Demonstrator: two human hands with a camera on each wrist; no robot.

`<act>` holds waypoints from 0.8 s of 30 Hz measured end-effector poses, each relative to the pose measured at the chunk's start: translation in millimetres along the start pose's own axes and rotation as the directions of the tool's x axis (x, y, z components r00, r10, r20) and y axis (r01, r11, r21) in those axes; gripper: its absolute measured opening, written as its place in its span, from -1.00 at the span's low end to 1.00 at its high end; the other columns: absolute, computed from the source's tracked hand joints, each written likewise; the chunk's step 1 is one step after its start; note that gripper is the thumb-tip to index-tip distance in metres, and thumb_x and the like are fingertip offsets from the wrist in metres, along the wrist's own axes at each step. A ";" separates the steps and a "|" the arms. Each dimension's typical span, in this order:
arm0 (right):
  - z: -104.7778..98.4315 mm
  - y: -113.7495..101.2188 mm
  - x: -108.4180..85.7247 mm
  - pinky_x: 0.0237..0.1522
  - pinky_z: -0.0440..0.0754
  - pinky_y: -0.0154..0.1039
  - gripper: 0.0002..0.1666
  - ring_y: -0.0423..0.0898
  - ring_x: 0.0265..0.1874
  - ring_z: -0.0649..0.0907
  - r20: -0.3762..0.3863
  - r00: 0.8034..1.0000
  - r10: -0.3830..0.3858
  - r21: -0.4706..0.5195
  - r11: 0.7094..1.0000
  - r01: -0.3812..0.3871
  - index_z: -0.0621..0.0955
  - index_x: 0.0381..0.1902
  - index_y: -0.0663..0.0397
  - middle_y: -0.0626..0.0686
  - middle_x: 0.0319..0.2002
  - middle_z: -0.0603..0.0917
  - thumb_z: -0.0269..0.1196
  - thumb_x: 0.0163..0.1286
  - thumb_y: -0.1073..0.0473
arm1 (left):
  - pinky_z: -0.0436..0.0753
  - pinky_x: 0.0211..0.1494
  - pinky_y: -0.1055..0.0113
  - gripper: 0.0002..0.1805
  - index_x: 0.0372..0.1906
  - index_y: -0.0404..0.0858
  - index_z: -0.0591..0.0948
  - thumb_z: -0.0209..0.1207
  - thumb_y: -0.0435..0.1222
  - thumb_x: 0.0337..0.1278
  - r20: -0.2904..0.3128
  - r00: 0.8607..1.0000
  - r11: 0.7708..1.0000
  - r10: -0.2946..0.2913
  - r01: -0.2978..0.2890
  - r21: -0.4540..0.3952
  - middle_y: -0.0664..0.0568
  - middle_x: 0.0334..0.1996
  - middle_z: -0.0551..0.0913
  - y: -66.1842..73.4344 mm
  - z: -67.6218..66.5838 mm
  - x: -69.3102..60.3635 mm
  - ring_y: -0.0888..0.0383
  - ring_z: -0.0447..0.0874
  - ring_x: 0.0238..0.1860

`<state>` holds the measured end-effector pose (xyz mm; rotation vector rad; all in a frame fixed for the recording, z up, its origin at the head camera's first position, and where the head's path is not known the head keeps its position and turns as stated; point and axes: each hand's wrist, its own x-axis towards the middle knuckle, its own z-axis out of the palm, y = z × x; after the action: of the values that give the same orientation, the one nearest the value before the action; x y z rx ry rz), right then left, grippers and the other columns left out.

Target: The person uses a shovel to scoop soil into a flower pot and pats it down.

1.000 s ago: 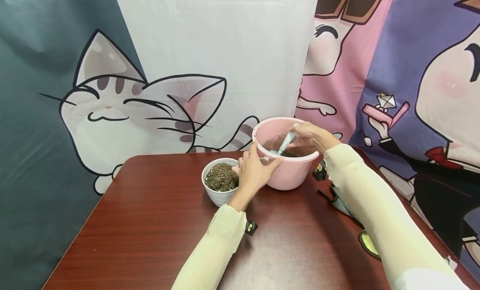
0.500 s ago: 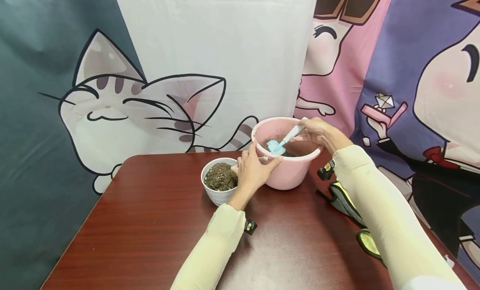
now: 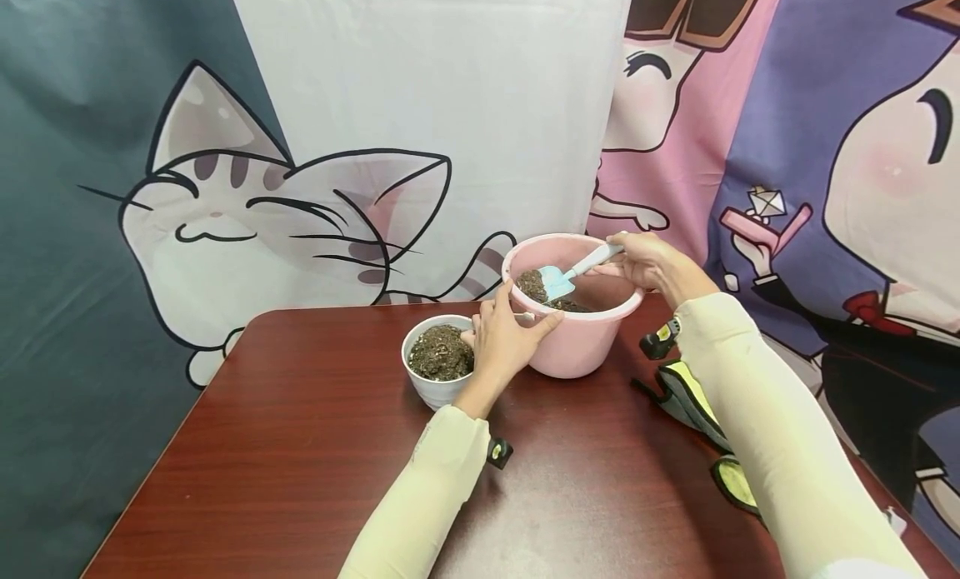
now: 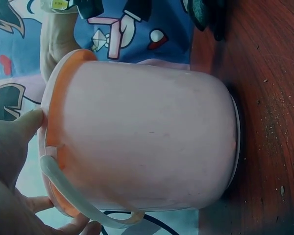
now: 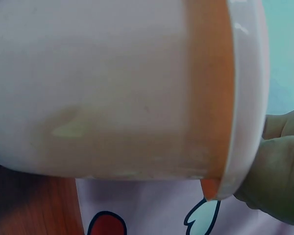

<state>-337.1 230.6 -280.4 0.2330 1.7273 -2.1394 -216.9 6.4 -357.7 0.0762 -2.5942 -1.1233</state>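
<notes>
In the head view, my right hand (image 3: 648, 262) holds the white handle of a small trowel (image 3: 557, 283). Its light-blue blade points left inside a pink bucket (image 3: 570, 350), with dark soil (image 3: 531, 285) at its tip. My left hand (image 3: 506, 337) grips the bucket's near-left rim, thumb along the front; the left wrist view shows the spread fingers beside the pale bail handle (image 4: 68, 191). Left of the bucket stands a white pot (image 3: 438, 391) heaped with soil (image 3: 441, 354). In the right wrist view the bucket wall hides the trowel.
A grey and yellow-green item (image 3: 693, 404), perhaps gloves, lies on the reddish-brown table (image 3: 300, 446) partly under my right forearm. A cartoon-printed cloth (image 3: 525, 104) hangs behind the table. Crumbs of soil (image 4: 282, 191) dot the tabletop by the bucket.
My right hand has moved a little right and up. The trowel has tipped lower toward horizontal, its blade now in plain sight with soil by it. My left hand stays on the rim.
</notes>
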 end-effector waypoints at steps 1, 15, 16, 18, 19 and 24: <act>-1.2 -0.1 -0.4 -0.01 0.62 -0.12 -0.78 0.16 -0.41 0.76 -0.002 1.000 0.005 0.011 1.000 -0.005 0.37 -0.18 0.34 0.34 -0.42 0.65 -0.13 0.59 0.25 | 0.21 0.08 -0.14 0.09 0.47 0.05 0.29 0.35 0.39 -0.23 -0.003 1.000 1.000 0.002 -0.002 0.001 -0.12 0.20 0.49 -0.5 0.3 0.1 -0.16 0.44 0.07; -10.5 -0.6 -12.9 -0.06 0.65 -0.20 -0.76 0.08 -0.40 0.76 -0.037 0.999 -0.028 0.081 0.996 0.031 0.38 -0.10 0.31 0.24 -0.39 0.67 -0.14 0.60 0.20 | 0.29 0.16 -0.14 0.12 0.50 0.03 0.25 0.33 0.40 -0.21 0.031 0.999 0.999 0.008 -0.007 -0.037 -0.11 0.29 0.43 -9.4 -16.3 0.3 -0.15 0.39 0.19; -10.7 -0.9 -14.0 -0.05 0.64 -0.20 -0.75 0.08 -0.39 0.77 -0.035 0.999 -0.031 0.087 0.996 0.034 0.38 -0.10 0.32 0.25 -0.40 0.68 -0.14 0.60 0.20 | 0.29 0.16 -0.15 0.11 0.50 0.02 0.25 0.32 0.40 -0.20 0.035 0.999 0.999 0.011 -0.009 -0.035 -0.11 0.28 0.43 -10.5 -19.2 0.6 -0.16 0.38 0.19; -12.0 -1.4 -15.3 -0.03 0.63 -0.21 -0.73 0.10 -0.38 0.77 -0.031 0.999 -0.037 0.098 0.994 0.040 0.38 -0.09 0.33 0.26 -0.41 0.69 -0.15 0.60 0.19 | 0.28 0.18 -0.16 0.11 0.49 0.01 0.26 0.32 0.41 -0.21 0.041 0.999 1.000 0.015 -0.014 -0.024 -0.12 0.28 0.43 -13.1 -25.3 1.6 -0.16 0.36 0.19; -12.7 -1.5 -15.8 -0.03 0.63 -0.21 -0.73 0.10 -0.38 0.77 -0.035 0.999 -0.039 0.103 0.994 0.043 0.38 -0.08 0.33 0.27 -0.41 0.69 -0.15 0.60 0.19 | 0.28 0.19 -0.17 0.11 0.49 0.00 0.27 0.32 0.41 -0.20 0.045 0.999 1.000 0.020 -0.019 -0.022 -0.12 0.28 0.42 -14.7 -28.3 2.1 -0.16 0.36 0.20; -17.8 -1.7 -18.7 -0.03 0.62 -0.24 -0.73 0.08 -0.38 0.77 -0.041 0.999 -0.027 0.135 0.990 0.032 0.38 -0.09 0.31 0.26 -0.44 0.71 -0.16 0.60 0.18 | 0.22 0.27 -0.23 0.09 0.47 0.00 0.29 0.31 0.41 -0.20 0.067 0.997 0.999 0.039 -0.039 -0.013 -0.10 0.34 0.38 -25.8 -43.5 3.6 -0.19 0.32 0.26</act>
<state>-322.6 251.6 -276.3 0.2898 1.6177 -2.2910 -208.9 -42.5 -347.4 -0.0150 -2.6360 -1.1456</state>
